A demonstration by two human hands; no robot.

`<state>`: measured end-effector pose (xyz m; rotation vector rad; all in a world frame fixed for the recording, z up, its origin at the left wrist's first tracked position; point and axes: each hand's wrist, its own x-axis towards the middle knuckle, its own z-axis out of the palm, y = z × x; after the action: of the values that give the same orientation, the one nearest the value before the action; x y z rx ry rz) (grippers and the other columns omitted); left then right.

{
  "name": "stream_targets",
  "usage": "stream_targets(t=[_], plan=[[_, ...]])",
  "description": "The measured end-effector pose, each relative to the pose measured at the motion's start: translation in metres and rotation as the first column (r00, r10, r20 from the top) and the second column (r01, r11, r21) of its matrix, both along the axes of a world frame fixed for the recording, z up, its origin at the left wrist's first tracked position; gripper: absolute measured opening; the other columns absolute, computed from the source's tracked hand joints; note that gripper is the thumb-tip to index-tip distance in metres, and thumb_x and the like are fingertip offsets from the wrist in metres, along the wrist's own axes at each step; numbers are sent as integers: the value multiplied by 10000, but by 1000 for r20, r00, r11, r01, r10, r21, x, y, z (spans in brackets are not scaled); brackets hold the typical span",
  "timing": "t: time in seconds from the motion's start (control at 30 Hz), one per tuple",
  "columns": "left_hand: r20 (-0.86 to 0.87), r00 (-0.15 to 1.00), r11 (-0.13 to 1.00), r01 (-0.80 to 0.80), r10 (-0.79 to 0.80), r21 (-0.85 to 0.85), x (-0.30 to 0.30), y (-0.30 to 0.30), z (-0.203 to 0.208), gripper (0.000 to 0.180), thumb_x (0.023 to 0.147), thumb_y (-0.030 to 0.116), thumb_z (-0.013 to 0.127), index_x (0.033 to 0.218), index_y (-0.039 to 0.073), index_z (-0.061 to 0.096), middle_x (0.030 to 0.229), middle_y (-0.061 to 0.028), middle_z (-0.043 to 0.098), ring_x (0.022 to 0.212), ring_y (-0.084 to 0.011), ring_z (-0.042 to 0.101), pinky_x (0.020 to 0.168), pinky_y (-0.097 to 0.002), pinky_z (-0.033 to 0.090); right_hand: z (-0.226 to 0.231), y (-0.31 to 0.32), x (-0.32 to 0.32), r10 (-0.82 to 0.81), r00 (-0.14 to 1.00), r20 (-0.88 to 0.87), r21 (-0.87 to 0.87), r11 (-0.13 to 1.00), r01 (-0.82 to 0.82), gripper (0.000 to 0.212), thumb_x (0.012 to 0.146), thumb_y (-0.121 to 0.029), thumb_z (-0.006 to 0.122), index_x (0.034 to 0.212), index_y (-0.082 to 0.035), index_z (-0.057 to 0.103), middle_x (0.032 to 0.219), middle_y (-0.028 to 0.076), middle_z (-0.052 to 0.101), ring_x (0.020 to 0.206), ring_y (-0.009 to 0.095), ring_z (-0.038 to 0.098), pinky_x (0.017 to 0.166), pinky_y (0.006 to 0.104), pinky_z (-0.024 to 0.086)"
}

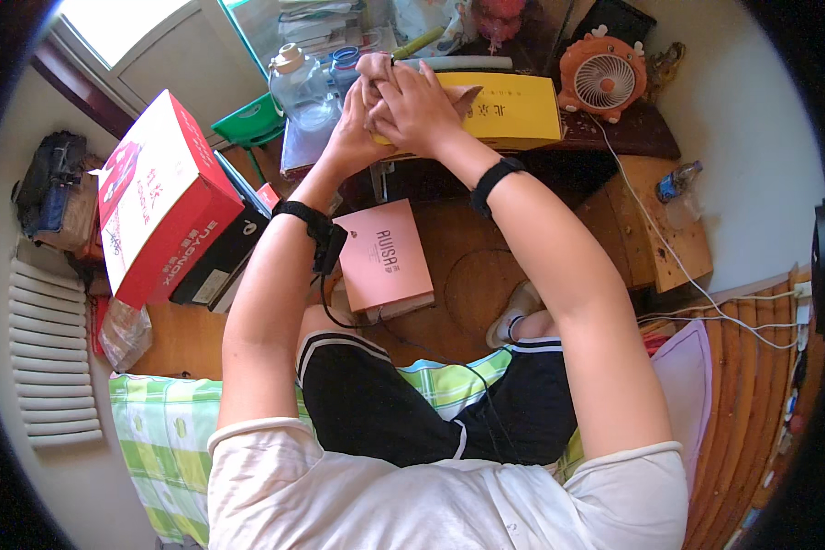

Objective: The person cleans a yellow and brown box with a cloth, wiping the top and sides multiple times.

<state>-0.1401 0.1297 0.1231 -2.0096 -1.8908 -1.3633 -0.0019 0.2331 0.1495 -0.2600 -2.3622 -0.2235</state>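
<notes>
Both my hands are together over the left end of a yellow box (527,105) on the dark table. A crumpled brown cloth (372,87) is bunched between them. My left hand (353,137) has its fingers closed round the cloth's near left side, partly hidden behind the folds. Across the cloth lies my right hand (420,108), its fingers bent and gripping it. One corner of the cloth pokes out to the right of my right hand, over the box. The box's left end is hidden by my hands.
A clear jug (301,92) stands left of my hands, by a green chair (249,124). An orange fan (605,75) sits right of the yellow box. Below are a pink box (385,261), a red box (170,197) and a plastic bottle (678,181). A white cable (646,202) hangs at right.
</notes>
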Motion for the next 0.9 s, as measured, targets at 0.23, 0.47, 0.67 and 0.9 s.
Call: stream_targets(t=[0.23, 0.47, 0.67, 0.9], plan=[[67, 998, 1000, 10, -9, -18, -5, 3, 1, 1139, 594, 253, 897, 1478, -36, 239, 1455, -278, 372, 1375, -446, 371, 1128, -445, 365, -6, -11, 6, 12, 996, -93, -9, 1000, -13, 533, 896, -405, 611, 1349, -132, 544, 1412, 166, 481, 1363, 353, 423, 1128, 598, 278], [110, 994, 995, -11, 21, -96, 4, -3, 11, 1181, 579, 216, 896, 1513, -1, 207, 1491, -253, 359, 1397, -408, 367, 1147, -427, 353, 3, -15, -16, -184, 978, -97, -222, 962, 159, 397, 906, -351, 621, 1242, -140, 601, 1208, 127, 602, 1242, 310, 522, 1107, 586, 298], [85, 996, 995, -32, 40, -90, 5, -3, 17, 1209, 568, 224, 905, 1522, 8, 195, 1498, -236, 358, 1404, -384, 370, 1151, -419, 354, 3, 1, -1, -197, 975, -103, -180, 968, 177, 383, 910, -315, 628, 1260, -165, 585, 1181, 113, 621, 1237, 318, 532, 1147, 599, 250], [63, 997, 991, -42, 51, -125, 4, -6, 18, 1183, 616, 249, 895, 1532, 22, 182, 1476, -245, 373, 1391, -368, 383, 1159, -398, 332, 2, 59, 78, -371, 928, -12, -135, 921, 366, 437, 1006, -417, 470, 1369, -190, 559, 1426, 153, 531, 1399, 338, 414, 1176, 595, 214]])
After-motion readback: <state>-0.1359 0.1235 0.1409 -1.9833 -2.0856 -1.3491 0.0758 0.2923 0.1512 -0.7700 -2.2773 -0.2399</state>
